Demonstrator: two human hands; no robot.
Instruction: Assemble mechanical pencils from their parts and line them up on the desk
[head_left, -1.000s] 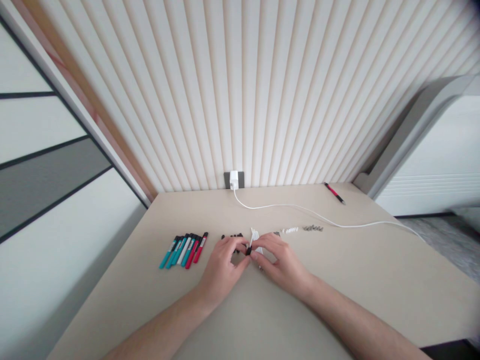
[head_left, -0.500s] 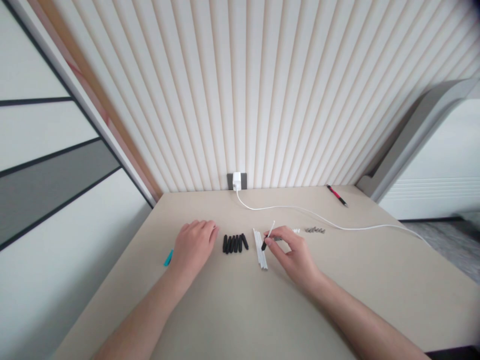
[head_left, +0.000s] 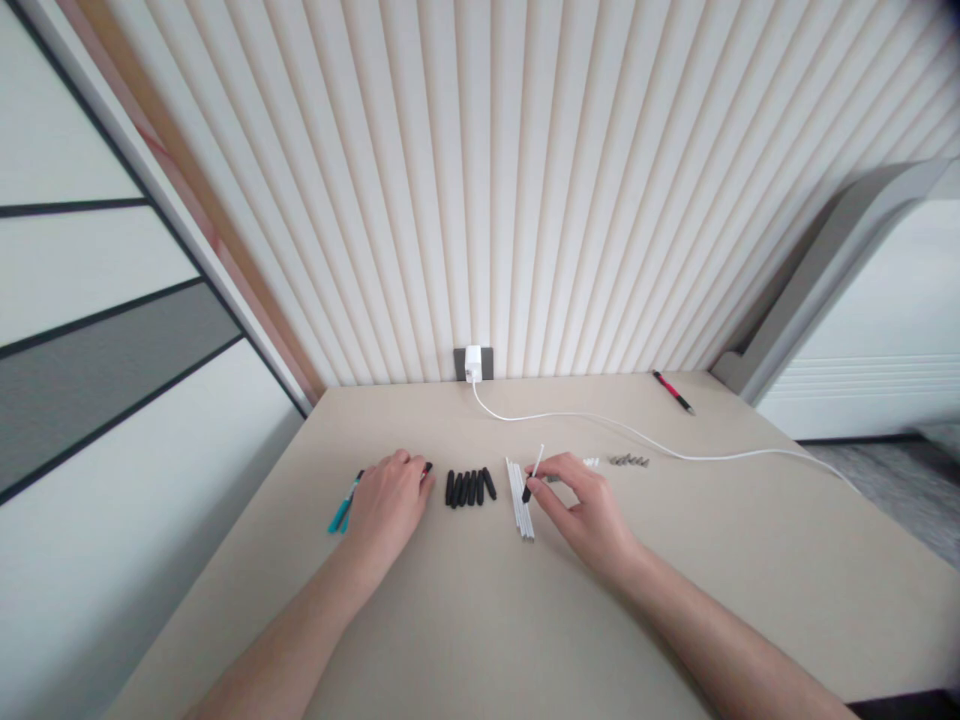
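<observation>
My left hand (head_left: pixel 390 492) is closed low over the table, with a dark pen part (head_left: pixel 426 468) showing a black end and a touch of red at its fingertips; the rest is hidden by the hand. Beside its wrist side lie teal-and-black pen parts (head_left: pixel 343 510), partly covered. My right hand (head_left: pixel 581 500) pinches a black pen grip (head_left: pixel 528 491) with a thin white refill (head_left: pixel 538 458) sticking up out of it. Just left of that hand, white refills (head_left: pixel 517 497) lie side by side. A row of black pen grips (head_left: pixel 466 488) lies between the hands.
Beyond my right hand are small white pieces (head_left: pixel 592 462) and small metallic pieces (head_left: pixel 628 461). A white cable (head_left: pixel 555 414) runs from the charger (head_left: pixel 473 363) across the table (head_left: pixel 465 620). At the back right lies a red-and-black pen (head_left: pixel 673 392).
My left hand has shifted slightly; a dark pen part now shows at its fingertips, and more of the teal-and-black parts is uncovered. My right hand still holds the grip and refill, moved slightly left.
</observation>
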